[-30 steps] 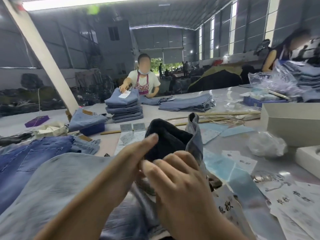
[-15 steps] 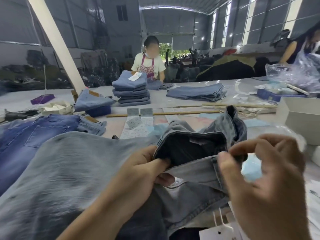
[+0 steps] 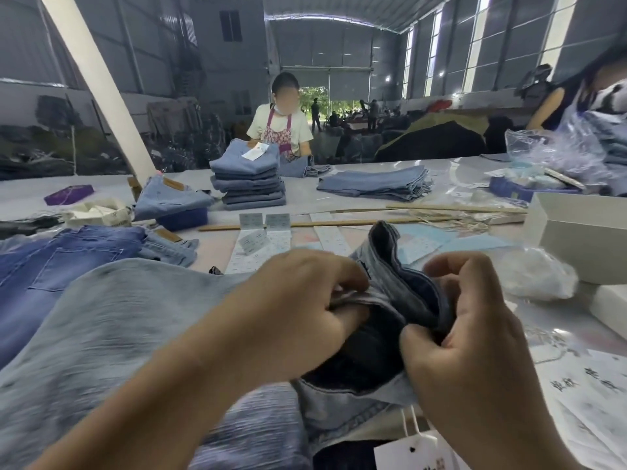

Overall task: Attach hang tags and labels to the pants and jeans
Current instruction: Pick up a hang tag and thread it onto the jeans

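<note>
Clearly the task is well under way but far from done. A stack (image 3: 249, 179) of folded jeans is seen across the table (image 3: 356, 205), its top pair already carrying a white tag, and a lower folded pile (image 3: 375, 186) lies beside it; whether those are tagged cannot be told. The pale jeans (image 3: 112, 334) now being worked on are spread over the near table edge, directly below the camera, with the waistband (image 3: 393, 290) bunched up between both hands. A tag (image 3: 412, 451) on a white string is seen just under the right hand, but whether it is already fastened cannot be told. Darker jeans (image 3: 51, 266) wait at the left, and loose labels (image 3: 261, 232) are laid out beyond the hands.

The left hand (image 3: 298, 310) is curled, with denim pinched between thumb and fingers. The right hand (image 3: 475, 337) is likewise clenched on the waistband fold.

The pale denim is soft, washed and creased, with a much darker inside face. The tag is stiff white card; the labels are thin printed paper. A crumpled plastic bag (image 3: 539, 276) and a plain rectangular box (image 3: 583, 232) are seen at the right.
</note>
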Demonstrator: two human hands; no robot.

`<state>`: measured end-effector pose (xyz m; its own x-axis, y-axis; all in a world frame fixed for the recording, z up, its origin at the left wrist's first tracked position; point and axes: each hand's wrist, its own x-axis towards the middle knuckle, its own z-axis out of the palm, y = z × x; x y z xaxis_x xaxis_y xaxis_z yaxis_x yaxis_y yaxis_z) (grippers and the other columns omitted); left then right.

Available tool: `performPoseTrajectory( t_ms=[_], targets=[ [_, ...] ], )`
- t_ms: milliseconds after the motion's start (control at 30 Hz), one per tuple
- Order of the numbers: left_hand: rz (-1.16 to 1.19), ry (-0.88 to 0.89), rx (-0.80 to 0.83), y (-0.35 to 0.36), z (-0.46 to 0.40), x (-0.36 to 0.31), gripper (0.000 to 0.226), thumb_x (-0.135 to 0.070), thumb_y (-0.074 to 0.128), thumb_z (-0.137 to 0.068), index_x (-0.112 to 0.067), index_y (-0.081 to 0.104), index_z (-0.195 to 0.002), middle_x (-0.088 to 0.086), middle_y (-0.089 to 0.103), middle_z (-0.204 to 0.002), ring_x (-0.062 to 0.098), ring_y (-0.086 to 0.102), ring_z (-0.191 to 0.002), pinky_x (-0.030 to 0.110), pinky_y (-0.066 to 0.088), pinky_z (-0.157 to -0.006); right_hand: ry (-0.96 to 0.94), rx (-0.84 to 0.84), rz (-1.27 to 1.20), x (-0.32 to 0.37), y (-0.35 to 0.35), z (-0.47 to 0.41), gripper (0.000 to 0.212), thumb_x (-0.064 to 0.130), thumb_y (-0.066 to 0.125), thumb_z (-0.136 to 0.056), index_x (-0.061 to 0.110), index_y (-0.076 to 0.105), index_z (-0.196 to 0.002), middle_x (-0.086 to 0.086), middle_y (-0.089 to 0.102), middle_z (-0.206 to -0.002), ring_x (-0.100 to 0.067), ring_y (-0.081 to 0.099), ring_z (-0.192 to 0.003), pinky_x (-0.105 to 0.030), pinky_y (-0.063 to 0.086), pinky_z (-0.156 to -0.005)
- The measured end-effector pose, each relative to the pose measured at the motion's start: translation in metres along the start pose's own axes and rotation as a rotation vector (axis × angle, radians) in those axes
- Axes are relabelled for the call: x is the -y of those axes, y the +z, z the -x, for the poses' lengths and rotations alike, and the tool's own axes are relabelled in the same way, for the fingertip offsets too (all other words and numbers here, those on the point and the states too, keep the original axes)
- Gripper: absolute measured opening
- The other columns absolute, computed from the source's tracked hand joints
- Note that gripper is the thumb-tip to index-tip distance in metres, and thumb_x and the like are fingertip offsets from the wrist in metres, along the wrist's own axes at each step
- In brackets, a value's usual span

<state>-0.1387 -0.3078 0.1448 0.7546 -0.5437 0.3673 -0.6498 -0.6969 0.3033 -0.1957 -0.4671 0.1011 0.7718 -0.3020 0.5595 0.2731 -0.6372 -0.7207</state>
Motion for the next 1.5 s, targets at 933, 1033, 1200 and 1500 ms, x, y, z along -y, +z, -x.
performPoseTrajectory(
  t_ms=[933,1033,1200,1500],
  targets=[
    [0.752,-0.157,0.194,0.031,0.019,0.036,0.055,0.000,0.064,-0.073,-0.040,0.067,-0.111,-0.010,0.074,-0.103,0.018,0.071,-0.094,0.048,0.054,-0.085,0.020,0.255,0.119,-0.012,0.007,-0.010,0.064,0.049,0.084,-0.057,0.042,0.050,-0.111,0.018,0.062,-0.101,-0.004,0.058,-0.094,-0.025,0.046,-0.075],
    [0.804,-0.171,0.191,0.031,0.020,0.037,0.056,0.004,0.059,-0.072,-0.037,0.068,-0.110,-0.007,0.074,-0.105,0.029,0.069,-0.097,0.062,0.050,-0.089,0.024,0.289,0.121,-0.012,0.008,-0.010,0.073,0.051,0.086,-0.052,0.043,0.047,-0.114,0.018,0.061,-0.104,-0.004,0.058,-0.098,-0.029,0.047,-0.081],
    [0.906,-0.197,0.169,0.034,0.021,0.040,0.043,-0.001,0.059,-0.075,-0.031,0.071,-0.104,0.000,0.075,-0.102,0.029,0.069,-0.099,0.058,0.051,-0.095,0.010,0.308,0.117,-0.015,0.007,-0.009,0.076,0.045,0.088,-0.050,0.047,0.045,-0.113,0.019,0.061,-0.103,0.000,0.057,-0.096,-0.019,0.042,-0.075],
    [0.940,-0.197,0.117,0.039,0.020,0.037,0.026,-0.017,0.066,-0.079,-0.031,0.072,-0.100,0.004,0.075,-0.098,0.035,0.068,-0.099,0.063,0.046,-0.097,-0.018,0.320,0.066,-0.019,0.003,-0.005,0.071,0.045,0.087,-0.056,0.050,0.045,-0.114,0.020,0.062,-0.106,0.002,0.057,-0.099,-0.020,0.043,-0.077]
  ],
)
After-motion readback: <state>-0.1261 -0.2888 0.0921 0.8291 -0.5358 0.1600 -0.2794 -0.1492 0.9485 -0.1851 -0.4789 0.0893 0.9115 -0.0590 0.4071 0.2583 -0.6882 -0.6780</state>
